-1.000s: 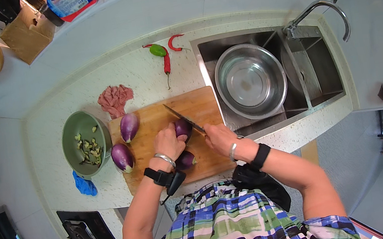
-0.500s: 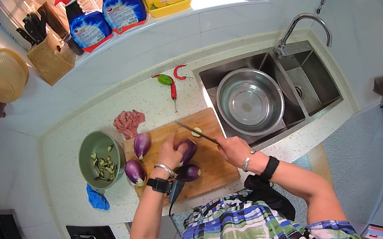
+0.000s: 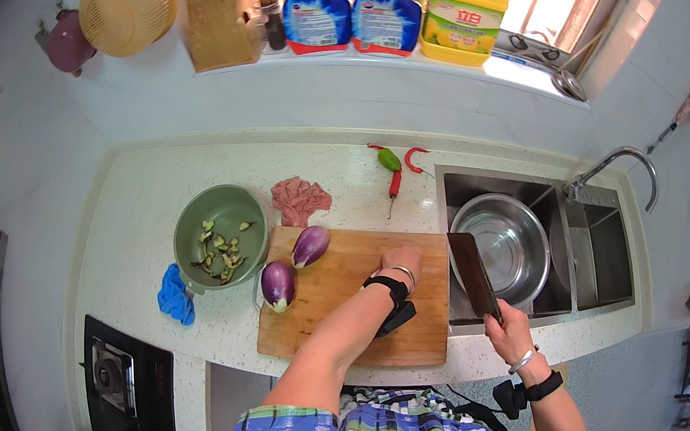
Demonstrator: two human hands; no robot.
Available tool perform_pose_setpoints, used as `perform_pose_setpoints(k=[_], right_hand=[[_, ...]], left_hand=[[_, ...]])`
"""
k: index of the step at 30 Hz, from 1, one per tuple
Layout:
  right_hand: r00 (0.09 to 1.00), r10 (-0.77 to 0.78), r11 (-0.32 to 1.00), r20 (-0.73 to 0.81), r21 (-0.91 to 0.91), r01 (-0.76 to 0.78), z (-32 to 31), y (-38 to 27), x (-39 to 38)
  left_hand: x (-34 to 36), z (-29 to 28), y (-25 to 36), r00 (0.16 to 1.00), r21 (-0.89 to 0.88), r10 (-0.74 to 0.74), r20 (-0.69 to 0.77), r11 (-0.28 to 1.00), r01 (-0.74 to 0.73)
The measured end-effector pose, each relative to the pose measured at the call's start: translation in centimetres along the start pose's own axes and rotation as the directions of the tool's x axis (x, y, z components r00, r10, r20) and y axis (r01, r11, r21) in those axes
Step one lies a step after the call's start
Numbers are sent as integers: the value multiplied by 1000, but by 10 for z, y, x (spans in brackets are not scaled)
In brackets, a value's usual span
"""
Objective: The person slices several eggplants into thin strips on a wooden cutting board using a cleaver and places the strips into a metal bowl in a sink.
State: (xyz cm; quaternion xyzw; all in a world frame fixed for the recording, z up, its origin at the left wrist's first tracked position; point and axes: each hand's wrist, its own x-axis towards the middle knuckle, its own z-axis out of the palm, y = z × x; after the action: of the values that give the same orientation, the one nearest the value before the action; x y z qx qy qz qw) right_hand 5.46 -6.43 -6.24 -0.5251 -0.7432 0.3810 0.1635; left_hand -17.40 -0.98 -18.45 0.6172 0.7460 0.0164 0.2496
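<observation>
My right hand grips a kitchen knife with a broad dark blade, a cleaver, by its handle. The blade points away from me over the board's right edge and the sink's left rim. My left hand is low over the right part of the wooden cutting board, back upward; its fingers are hidden, as is anything beneath it. Two purple eggplants lie at the board's left side, one farther back and one nearer. A metal handle shows beside the nearer one.
Left of the board stands a green bowl with vegetable trimmings. A blue cloth, a reddish rag and chili peppers lie on the counter. The sink holds a steel basin. A stove is at lower left.
The view has turned. My right hand has moved the cleaver rightward, off the board's middle. My left hand has left the eggplant and moved right; two eggplants and a pale slice no longer show.
</observation>
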Motion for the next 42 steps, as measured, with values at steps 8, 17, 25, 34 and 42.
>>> perform_pose_setpoints(k=[8,17,25,34,42], right_hand=[[999,19,999,26,25,-20,1,9,-8],[998,0,999,70,39,-3,17,-2,-3],[990,-62,998,123,4,62,31,-16,-6],[993,-22,999,113,36,19,27,-4,-19],[991,6,996,133,83,-17,25,3,-23]], left_hand=[[-83,-95,-86,472,-358,-186,-862,882,-306],[-176,-109,-154,856,-335,-229,-464,939,70],[-170,16,-61,820,60,311,-481,944,-323],[-181,-1,-70,749,-55,295,-593,913,-403],[-147,-30,-111,701,-121,-123,-703,991,52]])
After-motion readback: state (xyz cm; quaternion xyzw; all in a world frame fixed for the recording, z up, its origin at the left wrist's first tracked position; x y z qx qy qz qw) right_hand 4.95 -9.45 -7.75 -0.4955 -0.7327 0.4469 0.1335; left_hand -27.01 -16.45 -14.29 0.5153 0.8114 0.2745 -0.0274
